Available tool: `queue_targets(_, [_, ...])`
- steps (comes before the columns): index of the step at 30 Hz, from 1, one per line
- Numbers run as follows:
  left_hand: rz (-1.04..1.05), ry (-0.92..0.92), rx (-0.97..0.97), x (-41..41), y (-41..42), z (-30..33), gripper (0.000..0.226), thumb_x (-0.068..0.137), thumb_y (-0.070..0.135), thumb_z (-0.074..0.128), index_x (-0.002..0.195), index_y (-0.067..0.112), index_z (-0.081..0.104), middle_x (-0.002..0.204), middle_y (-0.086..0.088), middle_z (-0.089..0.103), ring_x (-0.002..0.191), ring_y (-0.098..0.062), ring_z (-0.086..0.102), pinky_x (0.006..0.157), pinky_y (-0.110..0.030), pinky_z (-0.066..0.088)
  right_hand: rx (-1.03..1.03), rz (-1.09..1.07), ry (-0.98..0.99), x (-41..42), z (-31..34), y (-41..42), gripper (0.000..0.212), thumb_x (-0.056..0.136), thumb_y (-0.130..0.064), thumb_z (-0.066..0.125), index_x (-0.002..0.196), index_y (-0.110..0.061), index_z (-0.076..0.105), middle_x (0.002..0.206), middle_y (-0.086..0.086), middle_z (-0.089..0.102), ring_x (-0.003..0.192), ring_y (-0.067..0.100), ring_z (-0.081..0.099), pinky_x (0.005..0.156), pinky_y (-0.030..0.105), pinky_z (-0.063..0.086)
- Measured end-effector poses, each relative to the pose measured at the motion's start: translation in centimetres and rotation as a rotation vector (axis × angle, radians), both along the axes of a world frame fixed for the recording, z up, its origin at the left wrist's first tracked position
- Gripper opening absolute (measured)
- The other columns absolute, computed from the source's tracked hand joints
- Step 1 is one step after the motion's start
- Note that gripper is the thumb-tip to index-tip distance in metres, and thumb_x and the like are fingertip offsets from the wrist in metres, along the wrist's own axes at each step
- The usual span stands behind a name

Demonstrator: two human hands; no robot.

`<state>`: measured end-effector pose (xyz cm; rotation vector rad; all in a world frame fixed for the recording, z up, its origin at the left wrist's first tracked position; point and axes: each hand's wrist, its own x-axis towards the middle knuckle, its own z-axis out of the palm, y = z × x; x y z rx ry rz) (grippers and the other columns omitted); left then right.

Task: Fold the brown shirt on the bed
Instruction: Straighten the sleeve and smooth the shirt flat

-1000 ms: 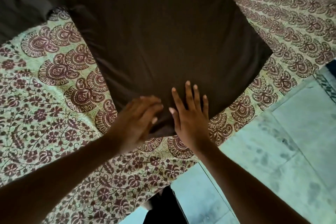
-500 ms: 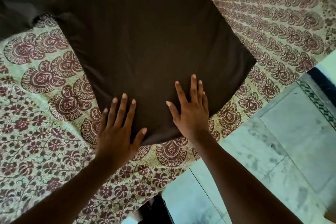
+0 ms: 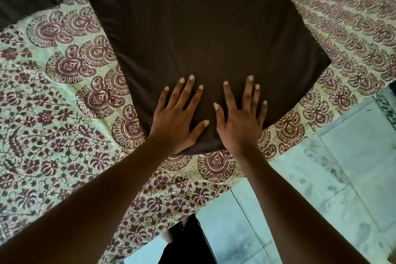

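Brown cotton shirt (image 3: 203,34) lies flat on the patterned bed (image 3: 53,96); left hand (image 3: 179,122) and right hand (image 3: 240,124) press its hem, fingers (image 3: 188,90) spread apart.

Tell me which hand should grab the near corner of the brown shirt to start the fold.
Probably the left hand. It lies flat on the brown cotton shirt with its palm right beside the near corner. The right hand is also flat but sits further along the hem toward the floor side of the patterned bedspread.
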<state>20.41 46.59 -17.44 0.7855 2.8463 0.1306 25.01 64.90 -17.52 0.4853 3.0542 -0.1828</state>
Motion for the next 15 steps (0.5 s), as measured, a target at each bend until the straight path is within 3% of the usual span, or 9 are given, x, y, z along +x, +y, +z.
queue_targets(4, [0.010,-0.053,0.008,3.9,-1.7,0.7,0.093,0.092,0.076,0.033,0.164,0.023,0.008,0.173,-0.003,-0.004,0.159,-0.026,-0.001,0.125,-0.056,0.011,-0.075,-0.048,-0.053,3.5,0.2,-1.9,0.061,0.107,-0.056,0.028,0.164,-0.035,0.016,0.173,0.014,0.002,0.160,0.033,0.000,0.126,0.057,0.015])
queue_targets(7, [-0.036,-0.081,0.042,6.5,-3.2,1.2,0.091,0.093,0.077,0.035,0.164,0.023,0.014,0.173,-0.002,0.001,0.159,-0.025,0.003,0.124,-0.056,0.017,-0.098,0.006,-0.081,6.7,0.8,-2.7,0.062,0.107,-0.055,0.029,0.164,-0.032,0.020,0.173,0.015,0.001,0.160,0.035,0.000,0.126,0.059,0.015])
queue_targets(11, [0.100,-0.028,0.244,2.9,-4.1,1.5,0.073,0.101,0.057,0.041,0.160,0.018,0.028,0.172,-0.006,0.012,0.158,-0.027,0.016,0.122,-0.052,0.028,-0.114,-0.012,-0.003,4.8,1.4,-2.5,0.065,0.105,-0.058,0.038,0.162,-0.030,0.025,0.172,0.017,-0.001,0.159,0.037,-0.005,0.127,0.058,0.004])
queue_targets(15, [0.154,0.035,0.089,-1.7,-5.8,0.3,0.074,0.103,0.060,0.031,0.163,0.020,0.016,0.173,-0.005,0.002,0.159,-0.026,0.006,0.127,-0.048,0.018,-0.108,0.085,0.024,0.2,0.5,-5.3,0.067,0.104,-0.061,0.035,0.163,-0.034,0.020,0.172,0.017,-0.005,0.159,0.038,-0.008,0.124,0.062,0.002])
